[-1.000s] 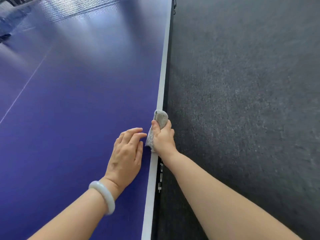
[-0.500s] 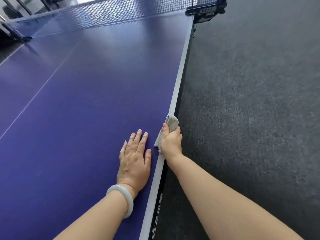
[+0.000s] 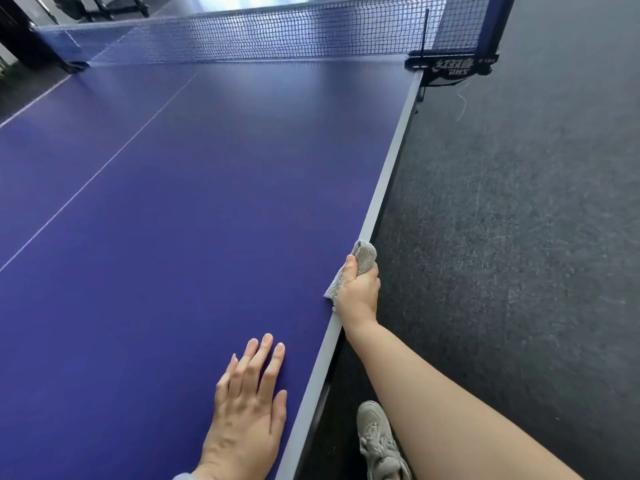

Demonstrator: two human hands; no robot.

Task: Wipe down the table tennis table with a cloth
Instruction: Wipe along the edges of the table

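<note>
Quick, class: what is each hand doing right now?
Left hand: open, flat on the table.
Right hand: closed, gripping the cloth on the table's edge.

Left hand lies flat at lower centre, fingers straight. Right hand, right of centre, grips a cloth, forearm reaching from lower right.

I have only the head view, which looks forward and down from close above the right edge of the bench, along it to the net, with floor at right.
</note>
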